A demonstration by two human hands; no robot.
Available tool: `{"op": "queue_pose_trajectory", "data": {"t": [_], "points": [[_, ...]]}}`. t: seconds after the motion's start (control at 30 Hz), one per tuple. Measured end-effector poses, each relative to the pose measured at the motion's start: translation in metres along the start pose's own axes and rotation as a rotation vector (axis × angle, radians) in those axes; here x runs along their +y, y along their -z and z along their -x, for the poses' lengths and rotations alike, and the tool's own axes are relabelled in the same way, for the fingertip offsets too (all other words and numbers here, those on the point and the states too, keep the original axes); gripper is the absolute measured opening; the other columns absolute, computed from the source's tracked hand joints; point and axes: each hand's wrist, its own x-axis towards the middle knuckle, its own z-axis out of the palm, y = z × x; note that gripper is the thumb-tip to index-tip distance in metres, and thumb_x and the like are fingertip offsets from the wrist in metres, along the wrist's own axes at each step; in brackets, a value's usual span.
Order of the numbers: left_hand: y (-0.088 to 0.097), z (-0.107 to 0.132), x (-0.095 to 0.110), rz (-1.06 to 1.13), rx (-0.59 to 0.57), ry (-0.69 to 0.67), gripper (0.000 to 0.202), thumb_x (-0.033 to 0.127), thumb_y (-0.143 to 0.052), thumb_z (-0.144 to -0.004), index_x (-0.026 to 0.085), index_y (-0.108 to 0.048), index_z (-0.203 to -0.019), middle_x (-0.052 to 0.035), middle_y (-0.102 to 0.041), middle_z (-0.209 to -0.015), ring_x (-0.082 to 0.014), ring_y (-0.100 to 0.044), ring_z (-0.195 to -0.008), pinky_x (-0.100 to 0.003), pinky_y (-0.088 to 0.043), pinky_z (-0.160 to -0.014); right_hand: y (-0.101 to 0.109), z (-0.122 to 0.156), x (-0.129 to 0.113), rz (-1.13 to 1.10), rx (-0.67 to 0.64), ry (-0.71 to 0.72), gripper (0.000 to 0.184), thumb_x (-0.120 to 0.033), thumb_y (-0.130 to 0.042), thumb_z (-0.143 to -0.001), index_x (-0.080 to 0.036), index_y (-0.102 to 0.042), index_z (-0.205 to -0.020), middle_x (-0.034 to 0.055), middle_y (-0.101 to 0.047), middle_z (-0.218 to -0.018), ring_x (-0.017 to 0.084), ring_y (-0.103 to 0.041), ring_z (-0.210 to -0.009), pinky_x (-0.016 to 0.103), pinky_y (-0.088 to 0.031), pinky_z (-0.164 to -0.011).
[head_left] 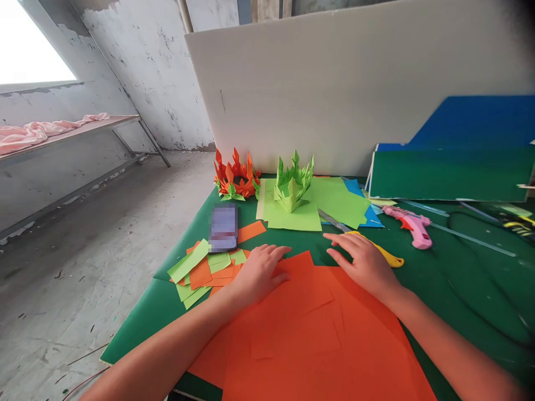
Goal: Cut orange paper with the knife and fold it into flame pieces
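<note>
The phone (223,227) screen is blurred beyond reading. Bright, faintly creased orange sheets (321,334) are layered on the green worktop (154,312). With each grip parted, the left hand (262,268) is held over their edge, the right hand (370,267) near yellow-handled scissors (392,257).

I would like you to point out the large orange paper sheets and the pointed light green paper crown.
Large orange paper sheets (317,334), head view: the top sheet's bare middle.
Pointed light green paper crown (292,193), head view: its front wall.
</note>
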Motion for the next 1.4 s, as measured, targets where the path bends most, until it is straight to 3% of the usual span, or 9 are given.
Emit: {"op": "queue_pose_trajectory", "data": {"t": [0.17,0.37,0.53,0.63,0.7,0.93,1.13,1.27,1.4], "points": [[0.001,-0.003,-0.005,0.094,0.026,0.05,0.017,0.023,-0.069,-0.085,0.021,-0.069,-0.101,-0.0036,-0.067,-0.097,-0.022,-0.062,-0.091,-0.031,-0.049,-0.076,0.003,0.0,-0.018,-0.169,-0.049,-0.085,0.033,-0.039,-0.046,-0.099,-0.025,-0.059,-0.126,0.0073,-0.068,-0.106,0.023,-0.063,-0.097,0.036,-0.054,-0.078],[0.004,-0.006,-0.006,0.196,0.064,-0.069,0.006,0.019,-0.064,-0.086,0.02,-0.068,-0.091,-0.0051,-0.067,-0.101,-0.0209,-0.062,-0.095,-0.03,-0.049,-0.079,0.012,0.004,-0.03,-0.281,-0.167,-0.17,0.034,-0.04,-0.045,-0.099,-0.028,-0.057,-0.128,0.0025,-0.067,-0.09,0.013,-0.055,-0.056,0.028,-0.047,-0.053],[0.015,0.002,0.006,0.337,-0.18,-0.186,0.02,0.033,-0.062,-0.09,0.02,-0.065,-0.106,-0.0074,-0.064,-0.115,-0.0197,-0.063,-0.096,-0.029,-0.052,-0.081,0.0,0.007,-0.023,-0.357,-0.118,-0.249,0.036,-0.034,-0.035,-0.101,-0.025,-0.056,-0.128,0.003,-0.067,-0.084,0.015,-0.063,-0.067,0.027,-0.05,-0.061],[0.013,0.008,0.016,0.25,-0.24,-0.289,0.071,0.05,-0.08,-0.07,0.023,-0.053,-0.13,-0.0112,-0.055,-0.133,-0.0307,-0.052,-0.12,-0.042,-0.044,-0.102,-0.007,0.007,-0.019,-0.369,-0.108,-0.244,0.035,-0.033,-0.035,-0.101,-0.024,-0.058,-0.126,0.0028,-0.067,-0.082,0.015,-0.061,-0.066,0.028,-0.05,-0.063],[0.008,0.011,0.021,0.179,-0.244,-0.301,0.081,0.055,-0.08,-0.068,0.022,-0.048,-0.136,-0.0135,-0.053,-0.134,-0.0334,-0.049,-0.122,-0.046,-0.042,-0.104,-0.008,0.006,-0.019,-0.368,-0.109,-0.235,0.035,-0.032,-0.035,-0.101,-0.024,-0.059,-0.124,0.0028,-0.067,-0.082,0.015,-0.06,-0.066,0.029,-0.05,-0.063],[-0.001,0.015,0.027,0.104,-0.242,-0.198,0.085,0.057,-0.08,-0.067,0.018,-0.045,-0.133,-0.0163,-0.049,-0.126,-0.0324,-0.05,-0.114,-0.045,-0.046,-0.096,-0.009,0.005,-0.019,-0.348,-0.097,-0.214,0.034,-0.031,-0.036,-0.1,-0.024,-0.061,-0.122,0.0027,-0.067,-0.081,0.016,-0.061,-0.066,0.029,-0.049,-0.06],[-0.001,0.013,0.03,-0.035,-0.173,-0.074,0.084,0.072,-0.08,-0.051,0.017,-0.053,-0.108,-0.012,-0.053,-0.105,-0.0328,-0.052,-0.098,-0.048,-0.047,-0.087,-0.008,0.004,-0.021,-0.311,-0.104,-0.192,0.032,-0.029,-0.039,-0.099,-0.025,-0.063,-0.119,0.0038,-0.07,-0.09,0.017,-0.063,-0.069,0.029,-0.05,-0.059],[-0.004,0.011,0.027,0.01,-0.184,-0.093,0.08,0.071,-0.08,-0.05,0.018,-0.051,-0.101,-0.0099,-0.053,-0.101,-0.0309,-0.052,-0.096,-0.043,-0.047,-0.084,-0.009,0.003,-0.021,-0.309,-0.118,-0.164,0.031,-0.028,-0.039,-0.099,-0.026,-0.063,-0.119,0.0046,-0.07,-0.102,0.018,-0.065,-0.077,0.03,-0.051,-0.065],[-0.003,0.011,0.024,0.098,-0.202,-0.122,0.071,0.064,-0.083,-0.055,0.019,-0.051,-0.099,-0.0087,-0.054,-0.101,-0.0293,-0.052,-0.097,-0.04,-0.047,-0.084,-0.011,0.003,-0.02,-0.288,-0.141,-0.137,0.032,-0.028,-0.038,-0.1,-0.027,-0.062,-0.12,0.0045,-0.068,-0.095,0.018,-0.063,-0.074,0.031,-0.05,-0.065]]}}
